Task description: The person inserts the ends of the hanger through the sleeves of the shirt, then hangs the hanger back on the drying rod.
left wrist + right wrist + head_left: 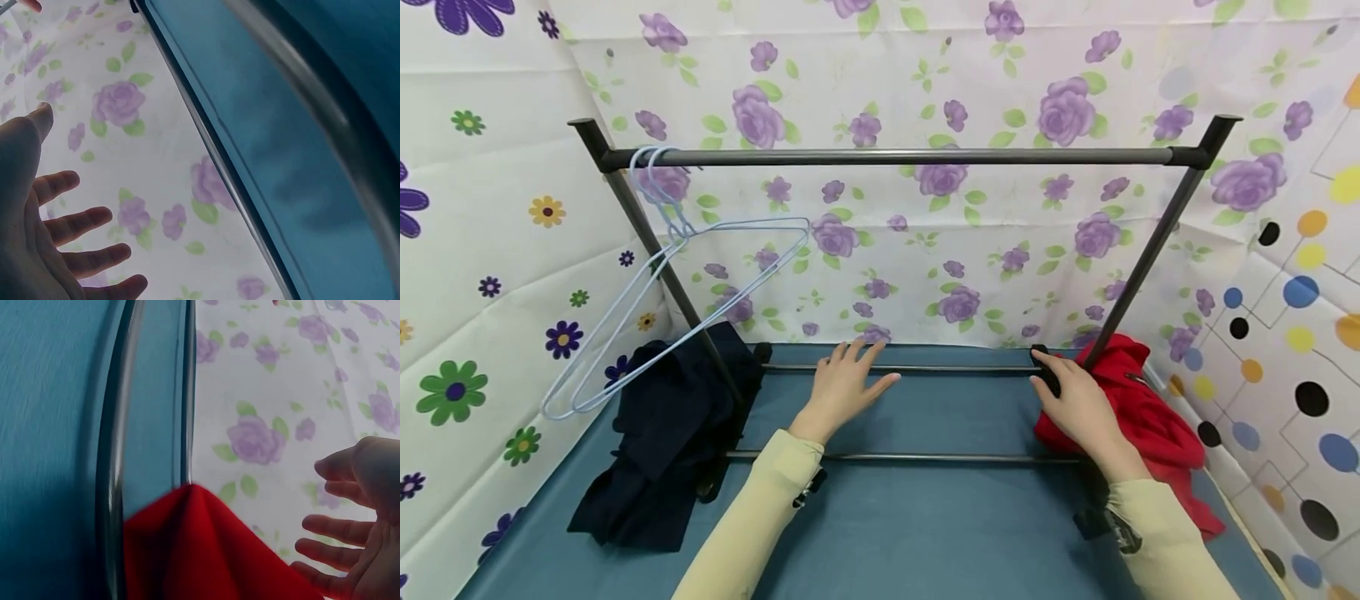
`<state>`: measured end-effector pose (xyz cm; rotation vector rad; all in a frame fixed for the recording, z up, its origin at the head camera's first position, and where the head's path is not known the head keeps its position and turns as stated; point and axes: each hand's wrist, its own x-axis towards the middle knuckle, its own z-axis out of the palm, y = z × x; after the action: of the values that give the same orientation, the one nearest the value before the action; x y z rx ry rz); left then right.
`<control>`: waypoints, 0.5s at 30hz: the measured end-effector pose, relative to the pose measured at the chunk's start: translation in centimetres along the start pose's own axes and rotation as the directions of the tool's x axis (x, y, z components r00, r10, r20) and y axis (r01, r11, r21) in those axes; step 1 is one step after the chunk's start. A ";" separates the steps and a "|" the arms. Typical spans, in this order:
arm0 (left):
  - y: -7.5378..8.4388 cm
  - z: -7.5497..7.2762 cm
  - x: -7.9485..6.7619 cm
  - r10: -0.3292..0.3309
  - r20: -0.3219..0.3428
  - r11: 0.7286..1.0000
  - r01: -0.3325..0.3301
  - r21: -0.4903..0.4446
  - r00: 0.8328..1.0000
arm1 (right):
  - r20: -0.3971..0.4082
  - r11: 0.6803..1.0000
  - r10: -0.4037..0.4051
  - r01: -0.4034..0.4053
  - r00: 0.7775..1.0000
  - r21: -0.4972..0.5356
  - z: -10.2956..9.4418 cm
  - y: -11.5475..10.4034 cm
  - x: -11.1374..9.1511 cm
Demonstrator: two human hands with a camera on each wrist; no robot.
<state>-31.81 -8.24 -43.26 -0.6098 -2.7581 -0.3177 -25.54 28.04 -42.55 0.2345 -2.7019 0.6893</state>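
Observation:
My left hand point(841, 390), fingers spread and holding nothing, hovers above the rack's lower bars in the head view. In the left wrist view its fingers point(87, 259) are apart against the flowered backdrop. My right hand point(1081, 408) is over the right side of the rack, nearest the red cloth garment point(1150, 425). Its fingers point(334, 530) are extended with nothing between them in the right wrist view. Two light-blue hangers point(673, 333) hang from the left end of the dark metal rack's top bar point(887, 157). A dark navy garment point(662, 433) lies at the rack's left foot.
Two thin lower bars point(910, 458) of the rack run across above the blue table surface point(925, 533). A flowered backdrop point(895, 258) stands behind, with patterned sheets point(1300, 333) at the sides. Slanted rack posts point(1150, 242) rise at left and right.

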 end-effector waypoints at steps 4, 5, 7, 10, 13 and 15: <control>1.4 0.2 0.8 0.032 -0.001 0.998 -0.032 -0.046 0.999 | -0.056 1.000 0.022 -0.022 0.998 0.004 -1.5 0.8 -0.7; 1.7 0.3 1.0 0.038 0.005 0.998 -0.037 -0.057 0.999 | -0.066 1.000 0.025 -0.025 0.998 0.003 -1.8 1.1 -0.9; 2.5 0.4 1.3 0.048 0.021 0.996 -0.046 -0.081 0.999 | -0.085 0.999 0.033 -0.033 0.996 0.004 -2.6 1.6 -1.3; 3.6 0.8 1.7 0.068 0.047 0.993 -0.063 -0.104 0.997 | -0.119 0.999 0.037 -0.038 0.992 -0.006 -3.7 2.5 -1.9; 4.8 1.2 2.1 0.095 0.055 0.987 -0.087 -0.134 0.994 | -0.159 0.999 0.039 -0.042 0.987 -0.012 -4.9 3.2 -2.4; 5.6 1.4 2.3 0.113 0.060 0.985 -0.105 -0.134 0.992 | -0.175 0.999 0.048 -0.051 0.983 -0.013 -5.6 3.8 -2.8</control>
<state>-31.67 -2.07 -42.99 -0.8156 -2.7702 -0.4631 -22.20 34.28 -40.59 0.0980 -2.5526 0.6671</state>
